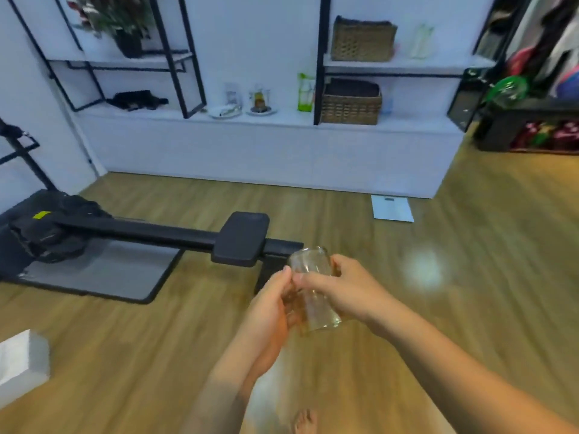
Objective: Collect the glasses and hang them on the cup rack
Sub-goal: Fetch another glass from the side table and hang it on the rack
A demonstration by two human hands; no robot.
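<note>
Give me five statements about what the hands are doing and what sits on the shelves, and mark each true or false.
1. Both hands are on the clear drinking glass. True: the left hand and the right hand both grip it.
2. The glass is full of water. False: it looks empty.
3. Two woven wicker baskets sit on the white shelving. True: the upper basket is above the lower basket.
4. The glass stands on the wooden floor. False: it is held in the air above the floor.
5. The black rowing machine lies to the right of the hands. False: it lies to their left.
</note>
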